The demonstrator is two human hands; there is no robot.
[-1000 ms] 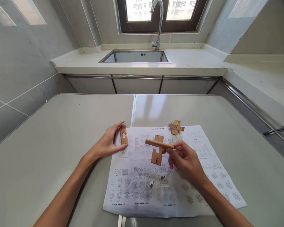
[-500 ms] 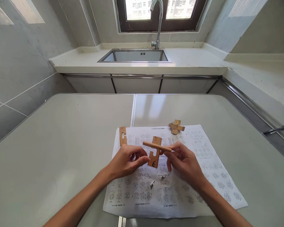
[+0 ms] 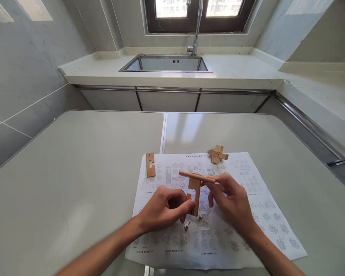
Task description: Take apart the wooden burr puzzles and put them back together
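head view looks down at a pale table (image 3: 74,184) with a big printed sheet (image 3: 247,214) lying flat on it. both hands are up over the middle of the sheet, and between them is a small wooden cross made of two flat pieces.

the left hand (image 3: 163,209) is curled shut, and its thumb and fingers pinch the low end of the upright wooden piece (image 3: 194,195). that piece stands up and down, long way from near the paper up to the bar, with a dark mark near its bottom. it looks like it is held low so the top stays free.

the right hand (image 3: 232,199) is closed too, with its fingertips pinching the right end of the thin wooden bar (image 3: 196,177). the bar lies across the top of the upright piece, long way left to right, its left end a bit farther from the person and pointing to the left. holding it by the end seems to leave the joint in plain sight.

a loose notched piece (image 3: 150,170) lies flat on the top left corner of the sheet, long way pointing away from the person, well apart from both hands. a small joined wooden knot (image 3: 217,154) sits by the top edge of the sheet. far back are a sink (image 3: 166,63) and a tap (image 3: 196,28) under a window (image 3: 195,15).
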